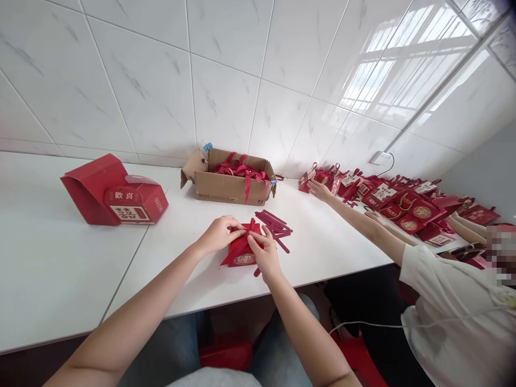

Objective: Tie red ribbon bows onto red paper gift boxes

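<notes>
A small red gift box (pixel 244 259) with gold print stands on the white table in front of me. A red ribbon (pixel 241 246) is at its top, one tail hanging down toward the left. My left hand (pixel 223 233) pinches the ribbon from the left side. From the right, my right hand (pixel 265 251) has thumb and finger closed on the ribbon near its middle. Dark red strips (pixel 274 226) lie in a loose pile just beyond my right hand. Part of another strip (pixel 257 272) shows beside the box, below my right hand.
Against the wall stands a cardboard box (pixel 229 192) full of red ribbons. Larger red boxes (pixel 135 200) with white lettering sit at the left. On the right, a co-worker's hand (pixel 318 190) touches one of many red gift boxes (pixel 381 196). A white power strip (pixel 381 158) is by the wall.
</notes>
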Demonstrator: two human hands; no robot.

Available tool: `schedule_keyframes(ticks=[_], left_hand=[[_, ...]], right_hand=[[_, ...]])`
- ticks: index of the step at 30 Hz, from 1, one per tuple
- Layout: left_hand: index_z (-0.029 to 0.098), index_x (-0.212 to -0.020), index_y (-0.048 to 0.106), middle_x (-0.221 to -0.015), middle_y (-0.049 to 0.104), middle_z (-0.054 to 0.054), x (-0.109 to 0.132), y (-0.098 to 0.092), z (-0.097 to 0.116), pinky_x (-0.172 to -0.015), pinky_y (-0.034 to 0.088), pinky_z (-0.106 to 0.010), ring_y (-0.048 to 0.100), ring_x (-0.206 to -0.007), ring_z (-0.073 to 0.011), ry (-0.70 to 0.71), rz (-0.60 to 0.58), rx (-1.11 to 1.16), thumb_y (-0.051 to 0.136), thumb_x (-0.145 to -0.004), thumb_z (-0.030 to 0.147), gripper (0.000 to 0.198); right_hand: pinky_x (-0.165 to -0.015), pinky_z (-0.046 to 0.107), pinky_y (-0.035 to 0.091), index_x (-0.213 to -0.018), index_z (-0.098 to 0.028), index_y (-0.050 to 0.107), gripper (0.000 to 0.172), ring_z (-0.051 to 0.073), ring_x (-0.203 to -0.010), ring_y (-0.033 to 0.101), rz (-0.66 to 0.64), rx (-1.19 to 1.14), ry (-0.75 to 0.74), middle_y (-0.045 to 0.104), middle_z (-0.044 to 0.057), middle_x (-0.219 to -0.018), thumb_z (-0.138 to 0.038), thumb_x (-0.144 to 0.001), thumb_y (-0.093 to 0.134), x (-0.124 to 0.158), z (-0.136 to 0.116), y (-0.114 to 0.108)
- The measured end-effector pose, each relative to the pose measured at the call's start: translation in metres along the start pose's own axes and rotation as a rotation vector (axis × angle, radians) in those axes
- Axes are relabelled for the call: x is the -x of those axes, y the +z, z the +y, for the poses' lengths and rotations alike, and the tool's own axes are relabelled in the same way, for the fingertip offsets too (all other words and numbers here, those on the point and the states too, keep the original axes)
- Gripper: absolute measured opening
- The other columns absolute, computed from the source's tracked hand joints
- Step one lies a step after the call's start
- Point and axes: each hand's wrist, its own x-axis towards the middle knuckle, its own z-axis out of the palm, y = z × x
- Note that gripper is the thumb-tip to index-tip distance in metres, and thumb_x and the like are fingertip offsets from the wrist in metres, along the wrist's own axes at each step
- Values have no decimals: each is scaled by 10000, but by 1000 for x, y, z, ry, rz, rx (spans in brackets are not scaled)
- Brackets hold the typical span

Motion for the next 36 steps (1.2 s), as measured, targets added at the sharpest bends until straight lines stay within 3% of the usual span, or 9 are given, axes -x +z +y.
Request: schedule_keyframes(ticks=[5,10,15,19,24,27,29,32,36], left_hand=[[199,-717,719,-814,697,-52,-1,-5,3,-724,501,-324,612,-750,-198,-11,-50,31,639,-724,390,207],[194,-741,681,-824,710,-34,-4,-9,6,-755,485,-317,613,-775,-193,-4,-107,-25,597,-750,373,198],[191,-762,661,-817,706,-23,-4,-15,14,-762,481,-308,624,-783,-191,-19,-169,-60,581,-753,356,184],[191,-754,643,-794,695,-18,-2,-16,21,-721,481,-293,627,-759,-185,-34,-181,-72,569,-752,343,169],[196,-736,583,-773,665,-4,-2,-16,23,-681,468,-278,593,-711,-166,-17,-171,-106,553,-754,317,127],[201,-765,580,-802,660,-7,-2,-17,21,-670,459,-283,586,-726,-172,-16,-210,-149,525,-781,323,135],[203,-787,593,-821,660,-13,-1,-18,21,-681,459,-292,588,-748,-181,-10,-241,-170,517,-792,333,151],[205,-820,612,-847,663,-19,-1,-19,21,-713,464,-302,596,-781,-190,4,-254,-164,515,-795,336,165],[201,-830,620,-845,669,-20,0,-22,22,-730,470,-301,604,-785,-187,11,-258,-123,535,-777,325,159]], right_hand=[[-1080,592,276,-1030,-299,724,296,357,-1340,340,-25,179,-155,460,67,-1419,-462,-819,595,7,-2,-7],[-987,473,423,-1071,-223,614,270,270,-1171,536,-44,157,-353,610,106,-1187,-363,-848,556,1,3,-18],[-783,356,524,-1116,-188,499,356,184,-888,644,-52,18,-241,594,110,-1150,-357,-815,586,-7,19,-26],[-596,272,490,-1064,-190,519,368,70,-581,529,-87,-16,-169,583,57,-1046,-367,-763,635,-11,24,-30],[-463,233,427,-1083,-202,520,368,20,-450,384,-169,-62,-175,573,24,-991,-348,-765,633,-7,11,-46],[-595,313,523,-1077,-207,571,289,88,-585,548,-138,190,-318,577,83,-1116,-301,-805,594,-4,3,-54],[-800,399,538,-1091,-203,603,265,202,-918,629,-77,341,-464,552,126,-1214,-254,-835,554,-8,0,-56],[-990,448,461,-1191,-202,585,325,261,-1281,466,-103,375,-613,503,141,-1344,-214,-883,481,-23,-4,-52],[-974,406,474,-1253,-226,557,381,222,-1210,539,-321,352,-706,581,100,-1297,-194,-877,511,-43,-11,-44]])
